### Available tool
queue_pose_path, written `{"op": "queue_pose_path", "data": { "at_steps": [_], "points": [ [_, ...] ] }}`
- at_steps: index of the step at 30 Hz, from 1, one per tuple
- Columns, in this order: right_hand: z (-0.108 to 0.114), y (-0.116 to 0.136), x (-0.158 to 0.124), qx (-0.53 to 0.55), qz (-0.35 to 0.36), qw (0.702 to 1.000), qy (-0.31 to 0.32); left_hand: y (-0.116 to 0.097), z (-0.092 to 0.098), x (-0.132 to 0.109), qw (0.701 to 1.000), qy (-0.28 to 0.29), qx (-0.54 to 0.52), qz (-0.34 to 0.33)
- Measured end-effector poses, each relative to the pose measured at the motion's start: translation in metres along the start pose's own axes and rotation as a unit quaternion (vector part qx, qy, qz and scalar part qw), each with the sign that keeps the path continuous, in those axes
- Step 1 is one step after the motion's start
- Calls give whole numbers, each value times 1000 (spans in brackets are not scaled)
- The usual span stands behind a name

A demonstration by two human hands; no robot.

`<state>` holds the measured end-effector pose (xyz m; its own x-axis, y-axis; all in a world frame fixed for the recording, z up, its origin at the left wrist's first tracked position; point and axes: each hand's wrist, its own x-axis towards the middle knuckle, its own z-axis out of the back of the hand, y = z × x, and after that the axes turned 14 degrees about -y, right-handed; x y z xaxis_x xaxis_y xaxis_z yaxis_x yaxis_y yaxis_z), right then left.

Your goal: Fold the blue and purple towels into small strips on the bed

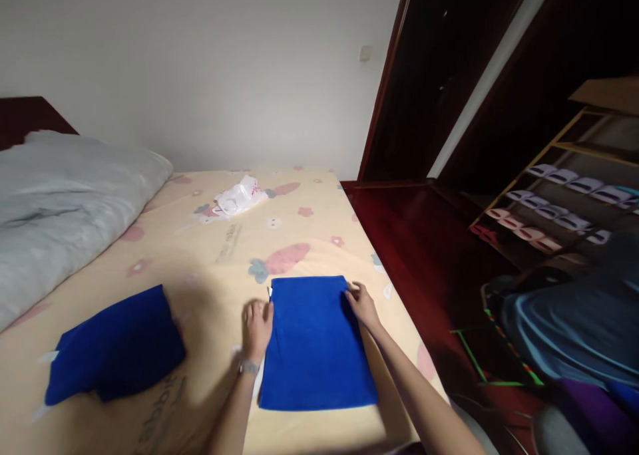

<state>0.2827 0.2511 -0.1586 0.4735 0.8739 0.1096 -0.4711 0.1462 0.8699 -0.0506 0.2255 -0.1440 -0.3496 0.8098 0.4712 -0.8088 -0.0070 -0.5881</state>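
A blue towel (317, 348) lies flat on the bed in front of me, a roughly rectangular piece with a small white tag at its upper left edge. My left hand (257, 328) rests along its left side, fingers slightly bent and thumb by the edge; a watch is on that wrist. At the upper right edge is my right hand (364, 306), its thumb at the cloth and its fingers loosely apart. Off to the left, a second blue cloth (120, 345) lies rumpled, partly folded over, with a white tag at its left end.
The bed (324, 249) has a cream sheet with carrot and flower prints. A white plastic bag (240, 195) lies farther back. A grey quilt (74, 202) is heaped at the left. Beyond the bed's right edge are dark red floor, a shoe rack (554, 155) and blue fabric (574, 315).
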Motion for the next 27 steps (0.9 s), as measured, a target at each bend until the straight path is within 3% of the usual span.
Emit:
{"op": "queue_pose_path", "data": {
  "at_steps": [2,5,8,12,16,19,27],
  "points": [
    [30,-21,-55,-30,12,999,39,13,39,-58,997,49,50,-40],
    [69,-53,-138,-94,-52,993,49,33,83,-132,992,79,77,-58],
    [87,-63,-187,-137,-65,985,77,41,104,-166,994,65,43,-70],
    [86,-53,-195,-118,-49,989,77,40,106,-162,996,78,37,-38],
    [85,-47,-190,1,-106,989,106,39,104,-146,985,166,16,53],
    [89,-46,-194,93,-143,981,91,40,108,-141,974,206,-5,96],
    [98,-49,-205,154,-98,983,16,20,130,-150,971,229,50,41]
  ]
}}
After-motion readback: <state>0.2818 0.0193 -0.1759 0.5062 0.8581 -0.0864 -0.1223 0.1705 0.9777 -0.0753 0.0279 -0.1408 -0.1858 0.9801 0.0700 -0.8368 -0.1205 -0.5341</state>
